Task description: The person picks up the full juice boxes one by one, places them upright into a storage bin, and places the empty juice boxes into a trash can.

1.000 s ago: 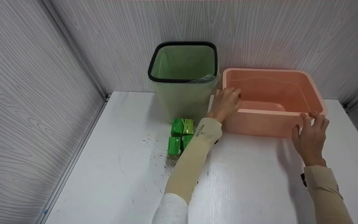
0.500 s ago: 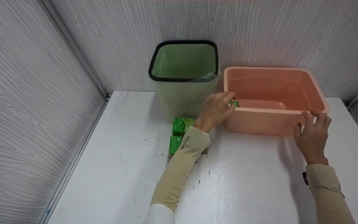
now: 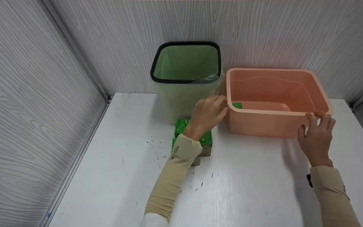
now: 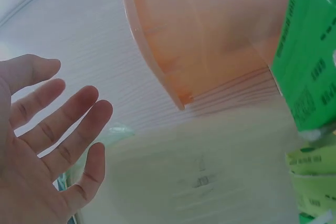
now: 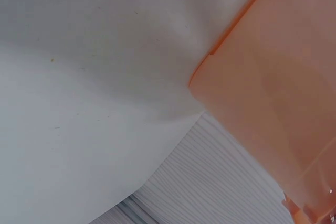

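Note:
My left hand (image 3: 208, 115) is just outside the left wall of a pink plastic basin (image 3: 260, 123), over the green packs. In the left wrist view, its fingers (image 4: 79, 114) are spread and hold nothing. Inside the basin's front left corner lies a green pack (image 3: 237, 105), partly hidden by the rim. Several box-shaped green packs (image 3: 206, 138) are grouped on the table, mostly covered by my left hand and sleeve. My right hand (image 3: 317, 138) grips the basin's front right rim, fingers over the edge and thumb against the outer wall.
A pale green trash bin (image 3: 187, 97) with a black rim and a clear liner stands behind the packs, left of the basin. Dark crumbs dot the white table (image 3: 112, 176) around the packs. Grey wood-grain panels (image 3: 121, 37) close off the back and sides.
My left hand has let go of a green pack in the basin and drawn back left, towards the packs on the table. The right hand has stayed at the rim.

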### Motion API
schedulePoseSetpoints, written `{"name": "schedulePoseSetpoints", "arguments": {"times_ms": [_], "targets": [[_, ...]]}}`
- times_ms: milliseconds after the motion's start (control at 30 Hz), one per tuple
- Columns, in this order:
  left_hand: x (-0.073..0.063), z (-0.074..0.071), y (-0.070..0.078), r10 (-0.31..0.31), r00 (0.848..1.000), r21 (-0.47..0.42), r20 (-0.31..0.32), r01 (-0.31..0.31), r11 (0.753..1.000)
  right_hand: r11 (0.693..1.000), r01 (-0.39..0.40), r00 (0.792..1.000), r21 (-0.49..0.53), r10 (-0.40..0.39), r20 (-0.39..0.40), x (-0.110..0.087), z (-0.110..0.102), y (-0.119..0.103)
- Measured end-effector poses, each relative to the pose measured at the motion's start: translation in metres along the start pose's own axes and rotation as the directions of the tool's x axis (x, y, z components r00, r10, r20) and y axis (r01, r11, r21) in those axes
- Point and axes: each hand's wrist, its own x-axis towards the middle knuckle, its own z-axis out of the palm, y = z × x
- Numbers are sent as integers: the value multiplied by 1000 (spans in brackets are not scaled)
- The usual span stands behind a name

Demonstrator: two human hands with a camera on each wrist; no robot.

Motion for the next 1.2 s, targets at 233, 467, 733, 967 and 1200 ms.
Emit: {"name": "schedulePoseSetpoints", "arguments": {"times_ms": [233,467,733,967,1200], "targets": [[-12,-7,-7,-3,1000,-3,-11,3,1000,1000,5,1000,9,-5,-1,1,2,-1],[-26,-13,-11,1,999,7,-35,-1,1000,1000,7,1000,0,-7,3,1,0,-3],[-42,-21,-17,6,999,28,-47,-5,1000,1000,-5,1000,-4,5,10,2,0,-5],[-57,-25,-21,-27,999,6,-32,27,1000,1000,-4,1000,-2,4,17,1,-1,-4],[-71,-26,-21,-13,998,31,-59,15,999,1000,0,1000,-5,0,16,1,-1,-3]]}}
